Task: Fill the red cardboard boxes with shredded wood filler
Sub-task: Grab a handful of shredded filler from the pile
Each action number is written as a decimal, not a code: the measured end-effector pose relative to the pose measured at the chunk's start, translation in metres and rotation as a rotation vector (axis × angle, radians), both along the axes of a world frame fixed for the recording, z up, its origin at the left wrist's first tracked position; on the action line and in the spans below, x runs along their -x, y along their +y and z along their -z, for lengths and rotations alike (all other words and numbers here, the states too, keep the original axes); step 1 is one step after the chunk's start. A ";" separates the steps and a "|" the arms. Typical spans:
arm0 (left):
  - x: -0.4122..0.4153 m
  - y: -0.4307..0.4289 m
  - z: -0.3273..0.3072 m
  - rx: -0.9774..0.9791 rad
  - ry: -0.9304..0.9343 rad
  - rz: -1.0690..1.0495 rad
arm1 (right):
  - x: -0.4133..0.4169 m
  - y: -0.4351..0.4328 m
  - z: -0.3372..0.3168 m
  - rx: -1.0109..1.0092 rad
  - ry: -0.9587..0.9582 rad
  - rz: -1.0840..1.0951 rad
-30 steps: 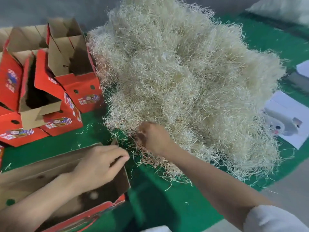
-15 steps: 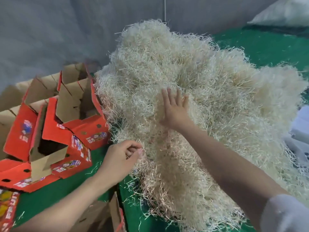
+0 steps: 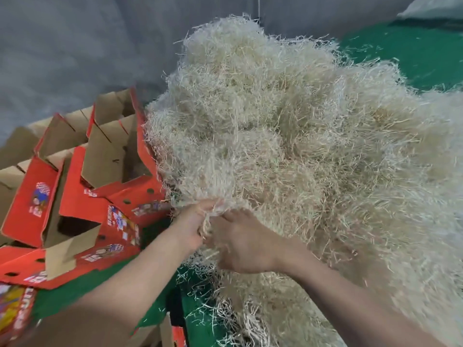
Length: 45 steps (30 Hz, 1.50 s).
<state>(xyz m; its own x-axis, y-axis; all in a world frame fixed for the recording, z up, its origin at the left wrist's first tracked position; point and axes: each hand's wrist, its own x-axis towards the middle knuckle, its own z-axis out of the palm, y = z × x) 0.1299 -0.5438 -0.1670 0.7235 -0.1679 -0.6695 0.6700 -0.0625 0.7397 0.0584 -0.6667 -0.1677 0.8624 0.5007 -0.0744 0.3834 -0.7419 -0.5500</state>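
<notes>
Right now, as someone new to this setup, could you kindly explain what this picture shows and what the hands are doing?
No machine here: a camera on a person's head looks down at their own bare hands. On the green surface lies a big pile of shredded wood filler, with open red cardboard boxes crowded to its left. The left hand grips a tuft at the pile's near edge. The right hand digs in beside it, fingertips hidden in the strands.

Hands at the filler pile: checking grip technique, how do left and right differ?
Left hand pinches a visible tuft; right hand shows its back, fingertips hidden in the shredded wood filler. Left hand sits nearer the red boxes; right hand over the pile. Both grip its near edge.
</notes>
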 end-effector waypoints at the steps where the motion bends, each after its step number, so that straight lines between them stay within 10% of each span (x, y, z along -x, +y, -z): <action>1: 0.003 0.003 0.006 -0.124 -0.044 0.000 | -0.001 -0.009 -0.004 -0.062 0.077 -0.027; 7: 0.018 0.028 -0.003 -0.429 -0.222 0.077 | -0.056 -0.056 -0.045 -0.278 -0.445 0.473; 15: 0.004 0.048 -0.027 -0.103 -0.250 -0.397 | -0.062 -0.031 0.018 -0.258 0.498 0.311; 22: -0.008 0.061 -0.031 0.041 -0.228 -0.511 | -0.006 -0.003 0.035 -0.061 0.442 0.056; 29: 0.004 0.055 -0.019 0.069 -0.211 -0.360 | -0.014 0.047 0.013 -1.078 0.568 0.696; 32: 0.020 0.056 -0.009 0.132 -0.207 0.003 | -0.020 0.066 0.002 -0.706 0.100 0.725; 35: 0.021 0.043 -0.006 0.078 -0.141 -0.147 | -0.014 0.083 0.006 -0.403 -0.012 0.448; 41: -0.007 0.062 -0.011 0.183 -0.092 -0.462 | -0.014 0.054 0.018 -0.538 -0.250 0.475; 45: 0.002 0.071 -0.019 0.231 -0.100 -0.413 | -0.030 0.031 0.034 -0.107 0.094 0.453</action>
